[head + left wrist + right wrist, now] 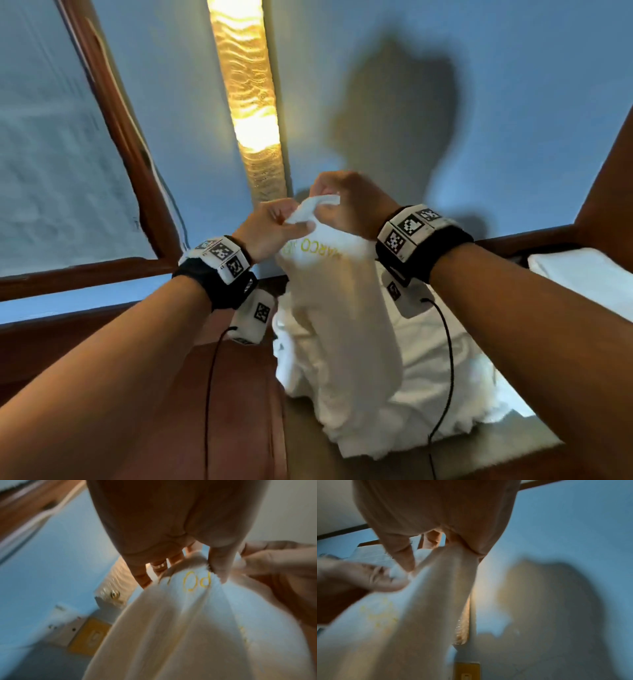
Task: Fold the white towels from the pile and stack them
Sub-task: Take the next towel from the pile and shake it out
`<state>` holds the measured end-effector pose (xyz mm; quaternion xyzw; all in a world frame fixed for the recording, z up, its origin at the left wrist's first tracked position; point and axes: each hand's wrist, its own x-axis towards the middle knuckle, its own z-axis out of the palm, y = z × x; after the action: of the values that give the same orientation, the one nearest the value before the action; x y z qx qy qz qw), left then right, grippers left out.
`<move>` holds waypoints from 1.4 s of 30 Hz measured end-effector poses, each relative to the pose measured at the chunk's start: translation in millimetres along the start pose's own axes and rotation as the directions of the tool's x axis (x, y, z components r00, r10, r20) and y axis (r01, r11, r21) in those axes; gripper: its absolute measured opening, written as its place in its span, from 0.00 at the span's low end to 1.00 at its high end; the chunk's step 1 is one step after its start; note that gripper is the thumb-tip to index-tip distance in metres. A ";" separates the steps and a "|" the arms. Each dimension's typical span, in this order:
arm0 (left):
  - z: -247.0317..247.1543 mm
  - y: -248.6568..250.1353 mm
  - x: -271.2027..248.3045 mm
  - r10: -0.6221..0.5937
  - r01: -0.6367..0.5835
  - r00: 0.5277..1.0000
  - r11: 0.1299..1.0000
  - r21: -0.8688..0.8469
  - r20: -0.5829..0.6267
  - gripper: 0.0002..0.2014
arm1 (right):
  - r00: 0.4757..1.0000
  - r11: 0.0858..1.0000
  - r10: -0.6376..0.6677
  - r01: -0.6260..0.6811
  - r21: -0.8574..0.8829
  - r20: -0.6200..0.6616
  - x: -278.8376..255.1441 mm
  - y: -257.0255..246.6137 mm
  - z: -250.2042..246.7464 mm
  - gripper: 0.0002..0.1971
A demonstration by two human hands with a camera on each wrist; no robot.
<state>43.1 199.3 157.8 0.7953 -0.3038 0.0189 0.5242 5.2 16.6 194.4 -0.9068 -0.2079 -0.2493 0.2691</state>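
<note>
Your left hand (267, 229) and right hand (346, 205) meet at chest height in front of a blue wall (445, 85), both pinching the gathered top edge of a white towel (339, 308); the left thumb and fingers close on the cloth just beside the right hand's curled fingers, the two hands nearly touching; a twisted corner of the towel pokes up between them. From the left wrist, your left hand (171, 527) grips the towel (180, 628) with the thumb pressed into the hem, next to yellow embroidered letters (197, 583); a ring shows on one finger behind the cloth; the right hand (278, 566) pinches the same edge at the frame's right side. From the right wrist, your right hand (436, 520) holds the towel (419, 615) between thumb and fingers, while the left hand (359, 577) comes in blurred from the left. The towel hangs down from both grips in long folds, its lower end resting on the pile (428, 370) of white towels heaped on a brown table (239, 394); yellow lettering (308, 248) runs across the cloth just below your hands. Tagged wristbands sit on both wrists, each trailing a thin black cable. A lit amber strip (250, 102) climbs the wall behind; a wooden frame (116, 120) slants at left; a folded white towel (582, 274) lies at far right, apart from the pile.
</note>
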 end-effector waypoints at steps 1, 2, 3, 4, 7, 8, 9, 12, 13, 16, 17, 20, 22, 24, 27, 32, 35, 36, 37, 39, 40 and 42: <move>-15.6 4.0 -7.8 0.015 -0.014 1.000 0.999 0.030 -0.025 0.18 | 0.999 0.999 -0.007 0.009 -0.046 0.039 -1.8 -13.2 3.6 0.11; -31.3 10.0 -16.4 0.023 -0.021 0.999 0.998 0.062 -0.040 0.12 | 0.995 0.994 0.002 0.009 -0.110 0.101 -4.0 -24.8 8.0 0.13; -48.3 14.5 -24.3 0.039 -0.033 0.997 0.995 0.096 -0.061 0.09 | 0.987 0.986 0.023 0.004 -0.169 0.156 -5.8 -34.7 12.7 0.11; -64.6 19.2 -33.9 0.053 -0.043 0.995 0.993 0.111 -0.084 0.12 | 0.979 0.978 0.057 -0.015 -0.207 0.196 -7.2 -41.4 18.1 0.09; -114.2 24.9 -63.8 0.070 -0.053 0.979 0.994 0.091 -0.192 0.23 | 0.956 0.964 0.202 -0.156 -0.214 0.211 -8.6 -47.0 32.5 0.07; -130.4 23.1 -74.9 0.065 -0.049 0.973 0.996 0.077 -0.222 0.23 | 0.945 0.958 0.243 -0.198 -0.209 0.220 -10.3 -47.9 37.4 0.06; -144.9 20.8 -85.7 0.053 -0.034 0.968 0.996 0.078 -0.246 0.20 | 0.932 0.951 0.276 -0.228 -0.211 0.236 -12.5 -47.1 42.8 0.06; -183.4 15.3 -117.8 0.026 0.006 0.941 0.995 0.095 -0.337 0.18 | 0.897 0.926 0.344 -0.275 -0.258 0.278 -20.2 -44.7 57.8 0.12; -194.6 13.1 -127.7 0.015 0.023 0.929 0.995 0.096 -0.369 0.19 | 0.892 0.922 0.360 -0.296 -0.248 0.274 -22.3 -43.9 60.7 0.14; -217.7 3.6 -152.7 -0.007 0.090 0.905 0.980 0.175 -0.425 0.18 | 0.898 0.917 0.388 -0.352 -0.189 0.210 -19.8 -42.9 61.7 0.15; -221.7 0.2 -159.7 -0.016 0.129 0.895 0.966 0.224 -0.445 0.17 | 0.905 0.914 0.396 -0.374 -0.158 0.152 -16.1 -44.0 61.1 0.14; -225.5 -14.6 -171.8 -0.042 0.288 0.854 0.868 0.405 -0.519 0.19 | 0.923 0.924 0.381 -0.378 0.053 -0.059 0.2 -57.2 58.6 0.08; -212.2 -19.5 -170.9 -0.122 0.383 0.860 0.796 0.469 -0.495 0.21 | 0.954 0.956 0.270 -0.249 0.156 -0.131 13.4 -77.5 60.3 0.06; -183.1 -19.3 -163.2 -0.237 0.354 0.926 0.815 0.459 -0.293 0.30 | 0.991 0.986 0.090 -0.074 0.150 -0.098 25.7 -107.0 64.2 0.04; -129.1 -24.1 -142.4 -0.189 0.200 0.980 0.945 0.260 -0.069 0.36 | 0.989 0.992 -0.127 0.127 0.006 0.080 37.4 -143.4 73.9 0.04; -110.7 -38.3 -118.7 -0.066 0.119 0.968 0.970 0.210 -0.243 0.28 | 0.944 0.982 -0.054 0.109 -0.152 0.326 33.4 -122.4 75.7 0.06; -128.3 -42.8 -113.4 -0.111 0.160 0.968 0.963 0.215 -0.223 0.29 | 0.878 0.993 0.108 -0.070 -0.099 0.466 23.3 -79.5 80.1 0.11; -128.8 -44.5 -111.8 -0.115 0.163 0.973 0.957 0.239 -0.202 0.28 | 0.886 0.993 0.117 -0.117 -0.029 0.449 21.1 -70.4 83.9 0.11; -125.4 -44.0 -110.9 -0.117 0.166 0.974 0.951 0.263 -0.192 0.25 | 0.908 0.990 0.112 -0.139 0.037 0.404 21.7 -65.3 88.0 0.09; -113.1 -44.3 -107.5 -0.094 0.150 0.972 0.954 0.261 -0.213 0.18 | 0.949 0.985 0.085 -0.126 0.119 0.305 27.0 -67.2 95.1 0.08; -107.1 -43.7 -104.7 -0.068 0.130 0.968 0.960 0.247 -0.242 0.17 | 0.962 0.986 0.061 -0.100 0.134 0.268 31.0 -71.6 98.9 0.10; -99.4 -36.0 -97.9 -0.012 0.101 0.944 0.961 0.257 -0.329 0.15 | 0.981 0.990 -0.003 -0.025 0.140 0.193 35.5 -84.0 104.9 0.13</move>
<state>10.1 338.3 138.7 0.8537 -0.1848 0.1757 0.4540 25.9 151.9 170.0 -0.9064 -0.2451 -0.1434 0.3128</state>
